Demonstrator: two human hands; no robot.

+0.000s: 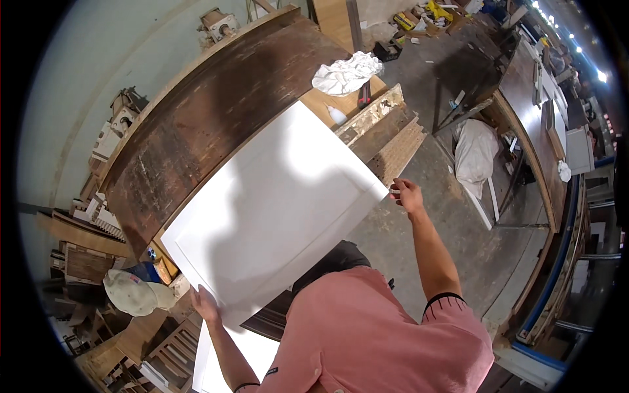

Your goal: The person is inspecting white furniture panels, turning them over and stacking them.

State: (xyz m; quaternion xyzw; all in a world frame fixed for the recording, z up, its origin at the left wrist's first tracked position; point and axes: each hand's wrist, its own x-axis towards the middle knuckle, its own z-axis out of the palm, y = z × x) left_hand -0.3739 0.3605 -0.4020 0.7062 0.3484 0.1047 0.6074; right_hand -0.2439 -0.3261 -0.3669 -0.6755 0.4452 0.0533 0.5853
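A large white panel (275, 209) with a shallow line running inside its border lies tilted across the workbench in front of me. At its near left edge, my left hand (206, 305) grips the panel, thumb over the face and fingers partly hidden by the edge. My right hand (409, 196) is just beside the panel's right corner, fingers curled together. A small pale bit shows between those fingers, too small to name. Whether the right fingertips touch the corner is hard to tell. Another white panel (252, 357) shows below, by my left forearm.
Beyond the panel stretches a dark brown worktop (216, 98). A crumpled white cloth (348, 73), a white bottle (337, 115) and wooden boards (386, 134) are at its right end. A cap (134, 292) rests left. A second table (524, 85) stands right, a pale sack (476, 157) under it.
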